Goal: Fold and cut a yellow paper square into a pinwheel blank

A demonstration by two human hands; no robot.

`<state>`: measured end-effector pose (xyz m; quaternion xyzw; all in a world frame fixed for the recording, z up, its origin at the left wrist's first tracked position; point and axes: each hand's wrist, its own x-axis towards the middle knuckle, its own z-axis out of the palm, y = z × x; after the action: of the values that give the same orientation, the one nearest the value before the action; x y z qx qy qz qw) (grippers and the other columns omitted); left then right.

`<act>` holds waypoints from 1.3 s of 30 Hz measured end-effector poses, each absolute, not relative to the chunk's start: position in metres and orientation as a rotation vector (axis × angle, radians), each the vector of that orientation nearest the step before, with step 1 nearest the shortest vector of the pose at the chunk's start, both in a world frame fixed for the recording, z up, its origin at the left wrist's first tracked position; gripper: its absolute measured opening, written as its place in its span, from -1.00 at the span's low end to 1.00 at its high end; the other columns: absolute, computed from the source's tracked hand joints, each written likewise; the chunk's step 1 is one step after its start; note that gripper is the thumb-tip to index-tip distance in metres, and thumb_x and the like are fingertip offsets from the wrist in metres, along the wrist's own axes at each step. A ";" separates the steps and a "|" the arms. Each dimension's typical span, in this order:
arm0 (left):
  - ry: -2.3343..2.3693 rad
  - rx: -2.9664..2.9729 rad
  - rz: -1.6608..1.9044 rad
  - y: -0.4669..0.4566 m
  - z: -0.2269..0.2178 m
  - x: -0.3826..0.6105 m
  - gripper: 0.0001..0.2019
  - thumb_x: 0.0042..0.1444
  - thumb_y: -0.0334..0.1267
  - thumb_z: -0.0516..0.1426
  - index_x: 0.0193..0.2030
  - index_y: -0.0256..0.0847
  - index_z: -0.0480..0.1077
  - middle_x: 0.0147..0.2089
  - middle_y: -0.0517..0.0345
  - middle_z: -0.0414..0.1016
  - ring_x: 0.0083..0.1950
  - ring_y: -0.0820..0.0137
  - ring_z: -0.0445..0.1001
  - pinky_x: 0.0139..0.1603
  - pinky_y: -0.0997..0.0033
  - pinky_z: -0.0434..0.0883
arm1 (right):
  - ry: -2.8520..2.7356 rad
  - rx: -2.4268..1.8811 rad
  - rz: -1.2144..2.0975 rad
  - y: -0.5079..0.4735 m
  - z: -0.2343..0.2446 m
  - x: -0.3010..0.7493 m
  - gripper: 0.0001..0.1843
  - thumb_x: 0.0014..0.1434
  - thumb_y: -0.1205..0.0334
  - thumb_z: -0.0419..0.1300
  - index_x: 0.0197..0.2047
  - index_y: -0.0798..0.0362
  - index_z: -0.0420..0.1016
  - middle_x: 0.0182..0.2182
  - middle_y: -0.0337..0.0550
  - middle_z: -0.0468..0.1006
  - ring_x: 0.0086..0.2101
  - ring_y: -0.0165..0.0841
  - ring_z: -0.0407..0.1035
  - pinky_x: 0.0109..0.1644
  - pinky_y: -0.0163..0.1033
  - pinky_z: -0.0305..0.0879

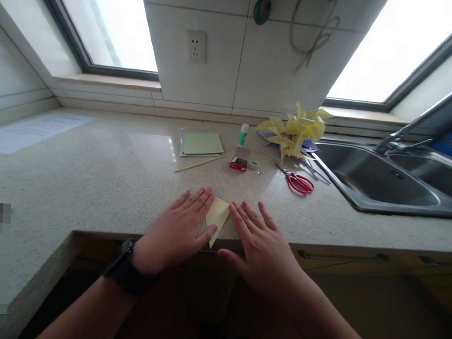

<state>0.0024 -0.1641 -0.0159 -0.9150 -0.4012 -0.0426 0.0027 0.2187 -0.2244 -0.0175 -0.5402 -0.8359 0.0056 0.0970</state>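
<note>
A small piece of pale yellow paper (pixel 217 216), folded to a pointed shape, lies at the front edge of the counter, one tip reaching over the edge. My left hand (pixel 185 220) rests flat on its left side, fingers stretched out, the thumb across the lower part. At the paper's right corner, my right hand (pixel 259 235) touches down with its fingertips, its fingers spread and thumb held apart. Both hands are open and grip nothing. Part of the paper is hidden under the left hand.
Behind the hands are stacked paper sheets (pixel 202 144), a thin yellow stick (pixel 200 163), a glue stick (pixel 243 134), a small red box (pixel 239 160) and red-handled scissors (pixel 299 183). Yellow paper pinwheels (pixel 296 130) lie beside the steel sink (pixel 358 206). A printed sheet (pixel 38 132) lies far left.
</note>
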 end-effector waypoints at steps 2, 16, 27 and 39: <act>-1.250 -2.872 -0.148 -0.163 -0.017 0.001 -0.37 0.41 0.01 -0.09 0.49 -0.32 0.06 0.54 -0.10 -0.02 0.55 0.17 -0.02 0.52 -0.01 0.01 | -2.525 -1.505 0.004 -0.226 -0.019 0.221 -0.13 0.35 -0.29 -0.04 0.50 0.11 0.00 0.47 -0.08 0.04 0.44 -0.08 -0.12 0.53 0.21 -0.35; -1.147 -2.859 -0.468 -0.150 -0.018 -0.008 -0.49 0.40 -0.17 0.01 0.42 -0.31 0.20 0.46 -0.07 0.24 0.50 0.14 0.14 0.46 0.00 0.19 | -2.342 -1.561 -0.159 -0.230 -0.031 0.210 -0.24 0.20 0.03 0.27 0.40 0.13 0.25 0.28 -0.01 0.40 0.28 -0.03 0.20 0.53 0.13 -0.14; -1.380 -2.565 -0.619 -0.217 -0.036 0.003 -0.57 0.33 -0.27 0.04 0.30 -0.25 0.39 0.34 0.03 0.43 0.36 0.04 0.38 0.31 -0.16 0.38 | -2.248 -1.535 -0.311 -0.231 -0.039 0.191 -0.28 0.12 0.24 0.28 0.31 0.35 0.32 0.09 0.14 0.48 0.12 -0.04 0.31 0.47 0.07 0.08; -1.480 -2.459 -0.553 -0.229 -0.043 0.013 -0.53 0.27 -0.31 0.07 0.31 -0.32 0.36 0.36 -0.10 0.39 0.36 -0.08 0.35 0.32 -0.22 0.34 | -2.134 -1.626 -0.280 -0.240 -0.043 0.183 -0.37 0.18 0.07 0.32 0.31 -0.22 0.36 0.12 0.00 0.43 0.18 -0.06 0.28 0.42 0.19 -0.02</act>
<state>0.0135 -0.2290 -0.0425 -0.8362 -0.5034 -0.1882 0.1093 0.1833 -0.2398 -0.0433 -0.5881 -0.7716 -0.1011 0.2204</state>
